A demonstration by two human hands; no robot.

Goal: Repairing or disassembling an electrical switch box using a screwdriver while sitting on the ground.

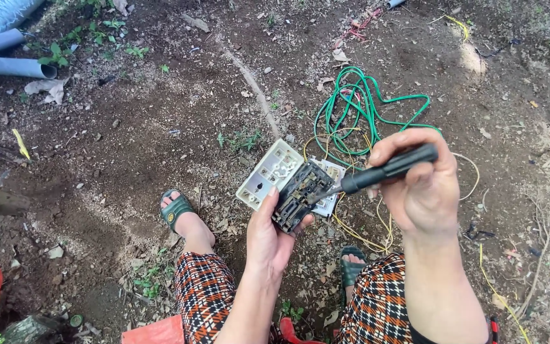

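The switch block (298, 196) sits in the left hand (270, 237), held above the ground between the knees. The fingers (270, 202) curl up around its lower and left edges; the thumb presses the lower right corner. The grip is closed on the block.

The block is dark, roughly rectangular, with exposed metal contacts and ribs on its upper face. Its long axis runs from lower left to upper right, tilted up away from the palm.

The screwdriver (383, 172) has a black handle and a thin metal shaft. Its long axis runs from upper right down to lower left, and the tip meets the right side of the block. The right hand (418, 185) wraps fully around the handle, fingers closed.

Behind the block, a white plate (268, 173) lies tilted on the ground; a second white part (332, 185) lies just beside it. Green wire (358, 105) and yellow wire (359, 232) coil beyond. Sandalled feet rest on the soil (128, 146).
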